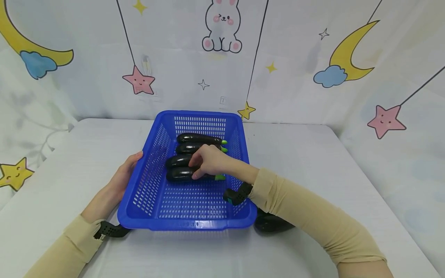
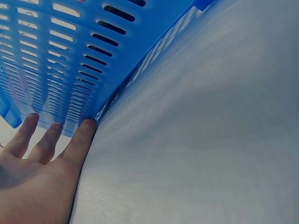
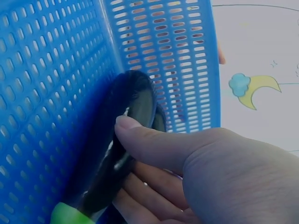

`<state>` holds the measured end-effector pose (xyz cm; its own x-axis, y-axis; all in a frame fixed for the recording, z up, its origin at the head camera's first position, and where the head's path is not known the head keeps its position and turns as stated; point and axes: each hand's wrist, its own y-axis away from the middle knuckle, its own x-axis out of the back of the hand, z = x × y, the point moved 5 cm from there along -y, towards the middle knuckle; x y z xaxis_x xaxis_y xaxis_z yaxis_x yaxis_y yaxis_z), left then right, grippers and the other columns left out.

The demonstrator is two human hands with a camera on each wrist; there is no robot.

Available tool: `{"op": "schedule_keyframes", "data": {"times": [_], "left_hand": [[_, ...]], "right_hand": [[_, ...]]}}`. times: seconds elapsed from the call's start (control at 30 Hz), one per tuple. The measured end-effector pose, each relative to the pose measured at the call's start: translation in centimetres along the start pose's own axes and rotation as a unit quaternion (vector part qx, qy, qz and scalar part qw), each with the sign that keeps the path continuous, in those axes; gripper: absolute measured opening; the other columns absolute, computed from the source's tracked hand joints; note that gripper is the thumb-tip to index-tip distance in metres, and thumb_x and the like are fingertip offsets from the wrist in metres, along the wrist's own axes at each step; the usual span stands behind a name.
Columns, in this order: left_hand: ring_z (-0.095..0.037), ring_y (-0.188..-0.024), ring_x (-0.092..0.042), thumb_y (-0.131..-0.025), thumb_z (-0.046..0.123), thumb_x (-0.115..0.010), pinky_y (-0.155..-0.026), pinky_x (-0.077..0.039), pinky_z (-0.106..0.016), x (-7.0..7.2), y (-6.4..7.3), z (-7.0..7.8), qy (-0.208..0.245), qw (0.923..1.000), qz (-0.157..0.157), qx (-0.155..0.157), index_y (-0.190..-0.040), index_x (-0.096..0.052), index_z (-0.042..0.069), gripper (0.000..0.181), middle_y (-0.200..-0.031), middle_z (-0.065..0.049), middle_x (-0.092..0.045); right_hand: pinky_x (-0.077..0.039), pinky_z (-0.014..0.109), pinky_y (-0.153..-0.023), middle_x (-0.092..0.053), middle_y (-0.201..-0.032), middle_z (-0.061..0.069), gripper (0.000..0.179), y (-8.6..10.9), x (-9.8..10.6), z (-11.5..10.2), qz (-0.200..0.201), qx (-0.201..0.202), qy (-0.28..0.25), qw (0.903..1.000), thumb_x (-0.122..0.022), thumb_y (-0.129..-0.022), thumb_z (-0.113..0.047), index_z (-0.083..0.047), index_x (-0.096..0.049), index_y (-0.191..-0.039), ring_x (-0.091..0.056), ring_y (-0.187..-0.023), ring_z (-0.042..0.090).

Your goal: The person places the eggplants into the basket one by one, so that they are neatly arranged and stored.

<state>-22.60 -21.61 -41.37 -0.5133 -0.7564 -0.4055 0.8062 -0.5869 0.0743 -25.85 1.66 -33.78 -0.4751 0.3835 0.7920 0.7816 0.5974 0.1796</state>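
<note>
A blue plastic basket [image 1: 187, 224] with slotted walls stands on the table. Several dark, glossy eggplants [image 1: 198, 138] with green stem ends lie side by side across its floor. My right hand [image 1: 213, 160] reaches inside and pinches the nearest eggplant [image 1: 179, 174], with the thumb on its near side. In the right wrist view the fingers pass behind that eggplant [image 3: 105, 154], so their tips are hidden. Against the outside of the basket's left wall, my left hand [image 1: 121, 175] rests with fairly straight fingers, which the left wrist view shows touching the slotted side [image 2: 79, 79].
Outside the basket's near right corner lies another dark, glossy object [image 1: 272, 224], partly hidden by the right sleeve and the basket. A white cloth covers the table [image 1: 295, 154]. A printed curtain [image 1: 288, 23] hangs behind it.
</note>
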Motion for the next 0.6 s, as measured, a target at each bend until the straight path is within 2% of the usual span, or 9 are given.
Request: {"op": "schedule_keyframes", "data": {"times": [0.3,0.47,0.6], "left_hand": [[-0.01,-0.096,-0.067,-0.107,0.045,-0.026,-0.078,-0.056,-0.027,-0.38,-0.11,0.12,0.025,0.9989,-0.036,-0.014,-0.135,-0.052,0.021,0.045,-0.114,0.0,-0.068],[-0.011,-0.098,-0.067,-0.107,0.044,-0.026,-0.079,-0.056,-0.028,-0.51,-0.1,0.13,0.031,0.9987,-0.04,-0.012,-0.136,-0.052,0.021,0.045,-0.116,0.0,-0.068],[-0.011,-0.098,-0.067,-0.108,0.042,-0.022,-0.08,-0.056,-0.028,-0.79,-0.1,0.24,0.052,0.9967,-0.061,-0.013,-0.135,-0.053,0.02,0.047,-0.116,-0.001,-0.068]], "right_hand": [[-0.055,0.027,-0.087,-0.076,-0.101,0.001,0.028,0.27,0.42,0.18,0.021,0.005,-0.042,0.9989,-0.086,-0.078,-0.006,-0.009,-0.076,-0.104,-0.07,-0.094,0.011],[-0.055,0.026,-0.086,-0.076,-0.1,0.003,0.025,0.33,0.64,0.15,0.025,0.007,-0.06,0.9978,-0.084,-0.079,-0.004,-0.008,-0.076,-0.102,-0.07,-0.092,0.011],[-0.056,0.026,-0.084,-0.076,-0.099,0.004,0.023,0.37,0.79,0.09,0.025,0.01,-0.074,0.9969,-0.084,-0.079,-0.004,-0.008,-0.076,-0.101,-0.071,-0.09,0.011]]}}
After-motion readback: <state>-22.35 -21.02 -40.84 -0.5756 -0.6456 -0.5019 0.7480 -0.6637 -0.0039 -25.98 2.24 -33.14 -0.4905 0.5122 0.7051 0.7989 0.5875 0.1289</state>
